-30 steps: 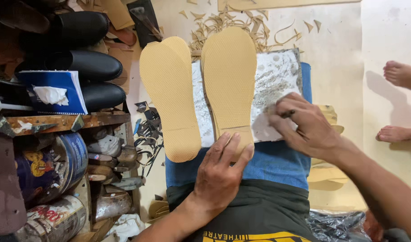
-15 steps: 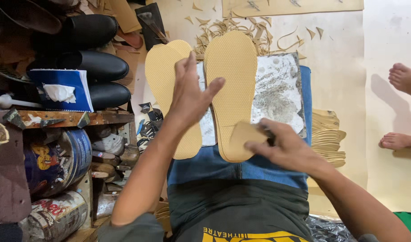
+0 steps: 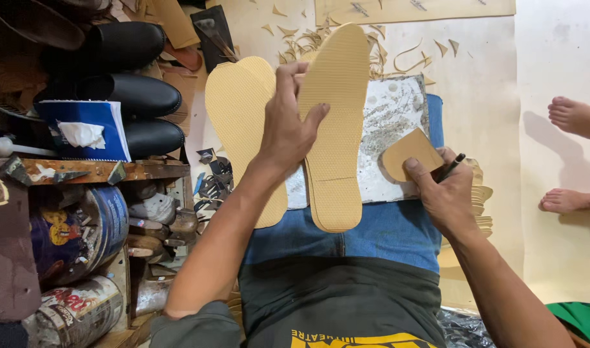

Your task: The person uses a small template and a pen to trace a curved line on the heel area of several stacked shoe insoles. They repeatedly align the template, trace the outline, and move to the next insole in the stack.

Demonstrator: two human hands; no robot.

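On the lap, over blue jeans (image 3: 346, 235), sits a grey mottled work slab (image 3: 395, 138), and two tan textured shoe soles lie across it lengthwise. Left hand (image 3: 288, 129) is pressed on the right-hand sole (image 3: 337, 122), fingers spread, thumb on the sole's face near mid-length, fingertips curling over its inner edge; looks like a loose clasp on that sole, not a full fist. That sole runs from the scrap-strewn floor end down to the jeans, heel end overhanging the slab's near edge. The other sole (image 3: 237, 109) lies just beside it to the left, partly under the left wrist, touching or nearly touching the first sole; cannot tell which. Right hand (image 3: 446, 193) sits at the slab's right edge, closed around a thin dark pen-like tool (image 3: 451, 167) with its tip poking out above the knuckles, and its thumb pins a small tan cut piece (image 3: 408, 151), rounded like a heel shape, against the slab. Tan offcuts and curls (image 3: 379, 58) litter the pale floor beyond the slab. A stack of more tan cut pieces (image 3: 482, 193) shows behind the right hand. Left side: black shoes (image 3: 131, 96) lined up, a blue notebook (image 3: 89, 125) with a white tissue on it, a wooden shelf (image 3: 95, 171) with paint-stained tins (image 3: 82, 225) below. Far right, another person's bare feet (image 3: 572, 119) rest on the floor, well apart from the work.
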